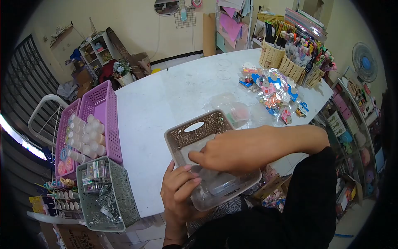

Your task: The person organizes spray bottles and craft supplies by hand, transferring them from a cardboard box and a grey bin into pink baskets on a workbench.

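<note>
A brown-grey plastic basket (169,140) with a lacy pattern and an oval handle hole sits tilted at the table's near edge. My left hand (179,190) grips its left side, the fingertips bent over the rim. My right hand (226,151) reaches into the basket from the right with its fingers curled. What those fingers hold, if anything, is hidden. A clear plastic item (226,185) lies on the basket's bottom, beneath my right hand.
Purple baskets (111,124) with white-capped bottles and a green basket (130,199) with metal pieces stand left of the white table (145,112). Clear packets (238,113) lie beyond my right arm. Bagged colourful trinkets (275,93) and woven pen baskets (271,56) occupy the far right.
</note>
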Action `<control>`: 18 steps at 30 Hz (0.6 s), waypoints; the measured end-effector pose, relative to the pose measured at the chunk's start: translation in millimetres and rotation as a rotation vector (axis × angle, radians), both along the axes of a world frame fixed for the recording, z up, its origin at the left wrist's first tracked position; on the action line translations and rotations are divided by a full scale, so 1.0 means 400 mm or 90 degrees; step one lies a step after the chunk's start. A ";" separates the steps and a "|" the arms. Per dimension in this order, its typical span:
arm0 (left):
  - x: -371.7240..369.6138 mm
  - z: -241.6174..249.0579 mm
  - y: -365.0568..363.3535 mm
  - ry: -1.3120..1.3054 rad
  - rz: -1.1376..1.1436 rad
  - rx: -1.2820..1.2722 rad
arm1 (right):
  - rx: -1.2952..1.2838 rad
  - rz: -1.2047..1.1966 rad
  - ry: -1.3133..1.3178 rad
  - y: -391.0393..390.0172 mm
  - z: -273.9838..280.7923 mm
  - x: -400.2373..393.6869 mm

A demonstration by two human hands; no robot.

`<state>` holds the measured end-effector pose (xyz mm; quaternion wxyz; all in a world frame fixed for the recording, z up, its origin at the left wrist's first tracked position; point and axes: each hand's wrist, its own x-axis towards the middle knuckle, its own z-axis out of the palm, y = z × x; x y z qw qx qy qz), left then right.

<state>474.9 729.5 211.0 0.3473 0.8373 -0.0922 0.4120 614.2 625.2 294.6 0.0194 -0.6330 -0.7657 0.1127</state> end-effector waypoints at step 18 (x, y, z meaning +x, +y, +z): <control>0.005 -0.017 -0.023 0.011 0.090 0.113 | -0.148 0.021 0.176 -0.031 -0.012 0.020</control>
